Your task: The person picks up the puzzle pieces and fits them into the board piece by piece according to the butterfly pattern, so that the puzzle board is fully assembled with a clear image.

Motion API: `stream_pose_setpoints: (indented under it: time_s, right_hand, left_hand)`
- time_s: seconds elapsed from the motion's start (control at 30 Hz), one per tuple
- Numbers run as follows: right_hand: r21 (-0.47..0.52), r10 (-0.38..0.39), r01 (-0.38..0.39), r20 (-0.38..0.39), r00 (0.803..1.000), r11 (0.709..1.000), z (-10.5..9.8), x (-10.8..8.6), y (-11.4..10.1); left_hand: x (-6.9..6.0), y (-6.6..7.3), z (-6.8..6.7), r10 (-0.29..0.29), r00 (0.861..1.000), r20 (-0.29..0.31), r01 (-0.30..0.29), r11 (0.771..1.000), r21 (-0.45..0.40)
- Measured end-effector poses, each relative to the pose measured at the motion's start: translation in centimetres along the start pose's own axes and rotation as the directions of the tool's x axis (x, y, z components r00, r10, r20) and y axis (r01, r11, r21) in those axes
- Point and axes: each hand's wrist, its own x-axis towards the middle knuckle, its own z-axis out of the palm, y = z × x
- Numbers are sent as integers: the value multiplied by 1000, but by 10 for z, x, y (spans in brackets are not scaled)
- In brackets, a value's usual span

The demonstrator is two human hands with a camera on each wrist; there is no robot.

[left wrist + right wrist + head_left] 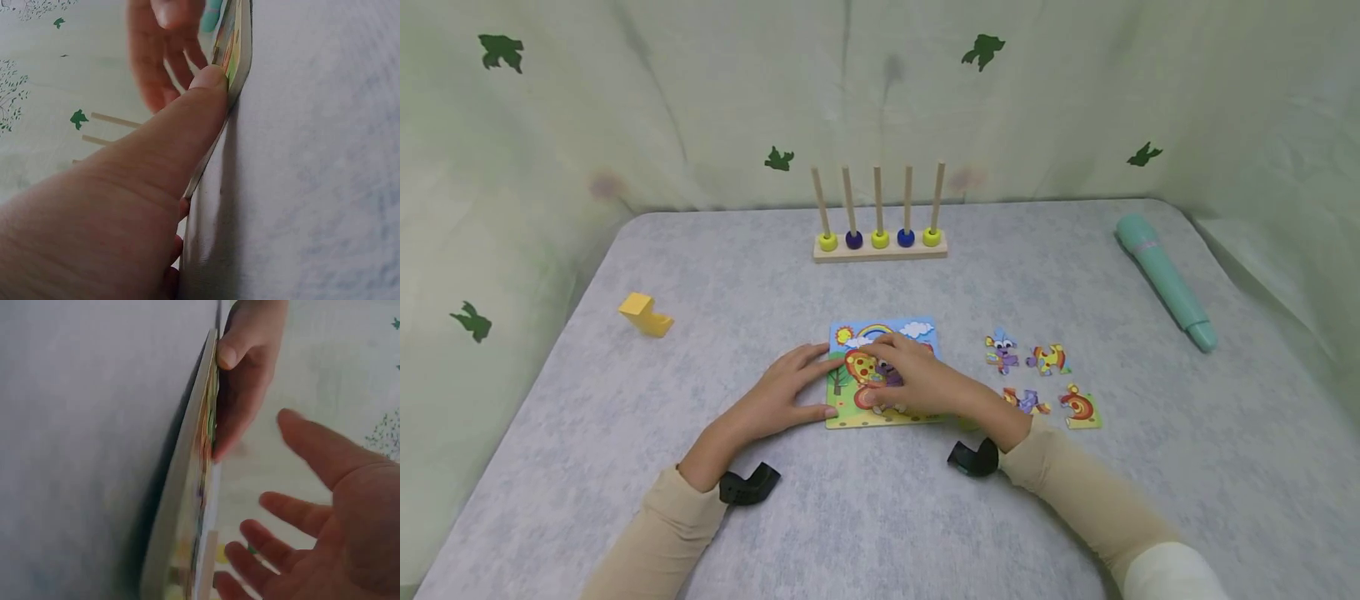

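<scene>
Near the middle of a grey worktop (865, 525), a picture puzzle board (846, 414) is laid flat, printed with a sun, a rainbow and clouds. Its left edge is touched by the thumb of the left hand (772, 396) — the grip is relaxed, its fingers extended. Over the board, the right hand (921, 382) is held with its fingers spread and slightly bent, its grip loose; whether its fingertips touch the surface cannot be told. To the right, loose puzzle pieces (1049, 359) are scattered beside the board. Farther off, a wooden peg stand (880, 255) threaded with yellow and blue beads is placed behind it, a yellow block (642, 313) to the left, and a turquoise microphone-shaped object (1167, 281) to the far right.
</scene>
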Motion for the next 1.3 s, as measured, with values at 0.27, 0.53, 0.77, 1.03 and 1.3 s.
stream_pose_setpoints:
  time_s: [0.27, 0.53, 0.77, 1.03, 1.3]
  right_hand:
    - [102, -37, 57, -189, 981, 993, -39, -37, 8]
    - [66, 32, -10, -351, 936, 998, -63, -80, 40]
    - [93, 139, -114, -339, 931, 989, -62, -100, 70]
    - [130, 233, -204, -264, 936, 970, -55, -105, 91]
    - [107, 285, -268, -203, 937, 957, -55, -108, 105]
  left_hand:
    - [0, 1, 1, -4, 1000, -3, 4, 1000, 13]
    - [0, 2, 1, -4, 1000, -11, 4, 1000, 8]
    - [0, 2, 0, -2, 1000, -10, 2, 1000, 6]
    - [0, 3, 1, 6, 1000, -18, -6, 1000, 3]
    - [0, 3, 0, 5, 1000, -19, -5, 1000, 7]
